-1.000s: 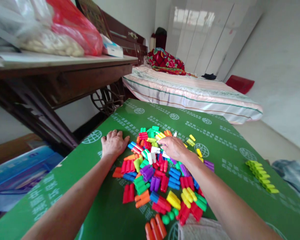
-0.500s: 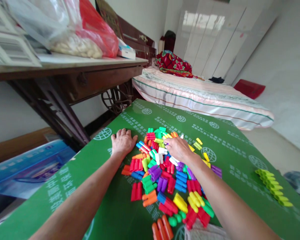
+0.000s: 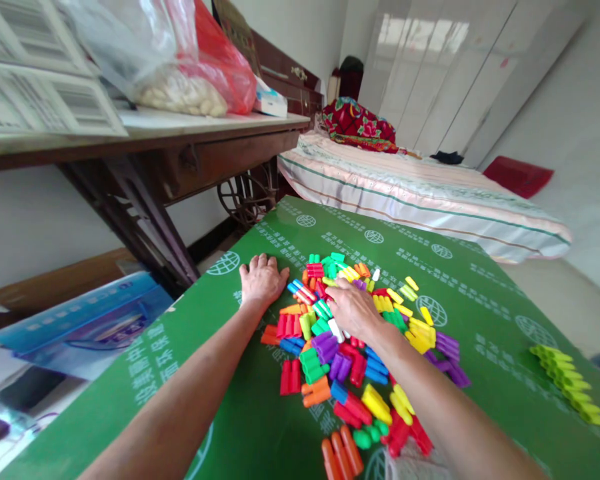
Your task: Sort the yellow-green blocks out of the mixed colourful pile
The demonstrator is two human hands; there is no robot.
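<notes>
A heap of small plastic blocks (image 3: 330,363) in red, yellow, green, blue, purple, orange and white lies on a green printed board (image 3: 455,293). My left hand (image 3: 261,280) rests flat on the board at the heap's left edge, fingers stretched out, holding nothing. My right hand (image 3: 353,308) lies palm down on top of the heap, fingers loosely bent onto the blocks near a white block (image 3: 335,329); I see nothing gripped in it. A joined row of lime-green blocks (image 3: 570,383) lies apart at the board's right side.
A dark wooden table (image 3: 215,143) with an iron treadle stands close on the left, loaded with plastic bags (image 3: 190,73) and papers. A bed (image 3: 420,193) lies beyond the board's far edge. A blue box (image 3: 90,323) sits on the floor at the left.
My right hand has drawn back toward me over the heap and flattened onto it; some yellow blocks now lie spread to its right. My view has swung left. The left hand stays put.
</notes>
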